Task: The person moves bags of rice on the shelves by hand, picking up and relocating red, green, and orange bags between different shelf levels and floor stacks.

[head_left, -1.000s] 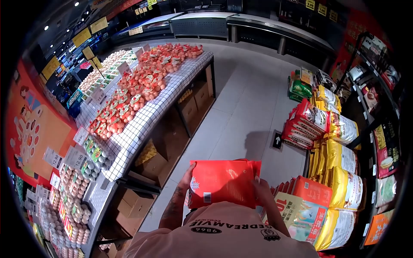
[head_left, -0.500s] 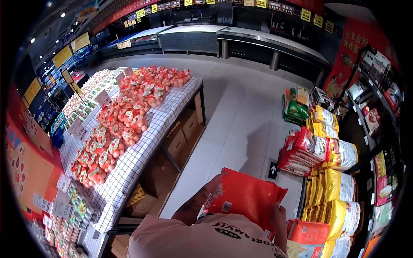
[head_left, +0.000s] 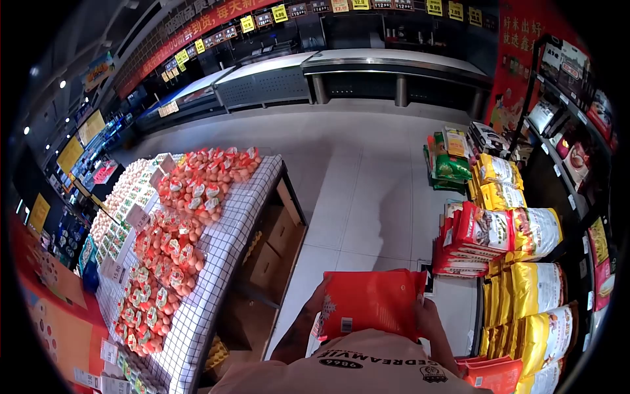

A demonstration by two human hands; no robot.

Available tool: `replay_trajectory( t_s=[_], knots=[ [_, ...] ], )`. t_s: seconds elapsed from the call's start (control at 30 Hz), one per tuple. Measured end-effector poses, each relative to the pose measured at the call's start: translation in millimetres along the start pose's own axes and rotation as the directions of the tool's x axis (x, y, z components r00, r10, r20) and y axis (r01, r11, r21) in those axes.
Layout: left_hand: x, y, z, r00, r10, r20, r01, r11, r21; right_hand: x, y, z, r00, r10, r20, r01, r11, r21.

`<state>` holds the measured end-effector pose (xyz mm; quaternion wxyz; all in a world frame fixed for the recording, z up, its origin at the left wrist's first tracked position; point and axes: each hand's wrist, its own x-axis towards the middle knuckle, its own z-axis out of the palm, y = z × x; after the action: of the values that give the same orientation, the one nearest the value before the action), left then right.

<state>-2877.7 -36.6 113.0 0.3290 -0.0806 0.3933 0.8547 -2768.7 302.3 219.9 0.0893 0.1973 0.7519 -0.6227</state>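
A large red bag (head_left: 371, 302) with a small white barcode label is held in front of my chest, its lower part hidden by my shirt. My left hand (head_left: 320, 301) grips it along the left edge, with most fingers out of sight behind it. At the opposite edge, my right hand (head_left: 425, 314) is closed on the bag's side. Low on my right, more red bags (head_left: 492, 374) lie beside yellow bags (head_left: 541, 331) stacked along the shelf.
On my left stands a table with a checked cloth (head_left: 226, 253), bearing netted eggs (head_left: 170, 246) and egg trays. Red-and-white bags (head_left: 476, 236) and green bags (head_left: 449, 161) are piled on the right by a shelf rack (head_left: 558, 148). A long counter (head_left: 394, 62) crosses the back.
My view has tilted up and shifted, so more of the back counter and signs shows. The red bag now sits straighter across my chest, still between both hands.
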Motion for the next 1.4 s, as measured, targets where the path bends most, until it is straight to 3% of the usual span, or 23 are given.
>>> replay_trajectory(
  t_s=[0.07, 0.17, 0.2, 0.27, 0.33, 0.43, 0.47, 0.57, 0.6, 0.7, 0.73, 0.8, 0.9, 1.03, 1.17, 1.33, 1.4],
  knots=[
    [20, 11, 0, 0.996, 0.090, -0.028, -0.090, 0.996, -0.028, 54, 1, -6, 0.997, -0.047, 0.062, 0.047, 0.999, 0.002],
    [43, 34, 38, 0.961, 0.253, -0.114, -0.263, 0.962, -0.079, 122, -34, -21, 0.972, -0.197, 0.131, 0.225, 0.940, -0.257],
    [46, 44, 58, 0.919, 0.379, -0.105, -0.370, 0.924, 0.096, 137, -50, -29, 0.966, -0.203, 0.161, 0.236, 0.946, -0.221],
    [82, 44, 50, 0.927, 0.344, -0.151, -0.353, 0.935, -0.037, 161, -83, -49, 0.951, -0.221, 0.217, 0.259, 0.951, -0.166],
    [109, 48, 68, 0.924, 0.319, -0.211, -0.347, 0.931, -0.113, 203, -72, -66, 0.943, -0.224, 0.248, 0.259, 0.959, -0.115],
    [139, 67, 106, 0.916, 0.341, -0.213, -0.347, 0.938, 0.010, 235, -83, -88, 0.951, -0.152, 0.269, 0.192, 0.973, -0.128],
    [154, 75, 106, 0.944, 0.255, -0.211, -0.262, 0.965, -0.004, 243, -90, -95, 0.957, -0.120, 0.265, 0.163, 0.975, -0.148],
    [182, 96, 148, 0.933, 0.346, -0.102, -0.334, 0.935, 0.118, 270, -92, -118, 0.983, -0.042, 0.180, 0.055, 0.996, -0.069],
    [205, 100, 139, 0.949, 0.286, -0.129, -0.278, 0.957, 0.083, 286, -80, -125, 0.982, -0.054, 0.178, 0.067, 0.995, -0.070],
    [271, 107, 123, 0.977, 0.213, 0.023, -0.215, 0.969, 0.121, 308, -75, -142, 0.994, -0.050, 0.094, 0.054, 0.998, -0.041],
    [298, 101, 99, 0.942, 0.274, 0.196, -0.312, 0.928, 0.203, 309, -80, -148, 0.998, -0.012, 0.061, 0.011, 1.000, 0.011],
    [368, 89, 48, 0.954, 0.206, 0.218, -0.223, 0.973, 0.059, 311, -103, -156, 0.999, 0.052, 0.002, -0.052, 0.991, 0.121],
    [417, 137, 124, 1.000, 0.005, -0.007, -0.004, 0.982, 0.189, 339, -109, -168, 0.987, 0.125, -0.100, -0.108, 0.981, 0.159],
    [493, 184, 151, 0.980, -0.196, 0.033, 0.185, 0.960, 0.208, 384, -125, -165, 0.952, 0.089, -0.292, -0.040, 0.985, 0.169],
    [563, 220, 155, 0.970, -0.223, 0.097, 0.189, 0.942, 0.278, 430, -143, -158, 0.911, 0.096, -0.402, -0.036, 0.988, 0.153],
    [611, 242, 136, 0.953, -0.276, 0.125, 0.251, 0.950, 0.185, 468, -196, -145, 0.889, 0.176, -0.423, -0.149, 0.984, 0.095],
    [628, 251, 122, 0.950, -0.279, 0.138, 0.257, 0.954, 0.156, 498, -186, -142, 0.876, 0.207, -0.436, -0.189, 0.978, 0.084]
  ],
)
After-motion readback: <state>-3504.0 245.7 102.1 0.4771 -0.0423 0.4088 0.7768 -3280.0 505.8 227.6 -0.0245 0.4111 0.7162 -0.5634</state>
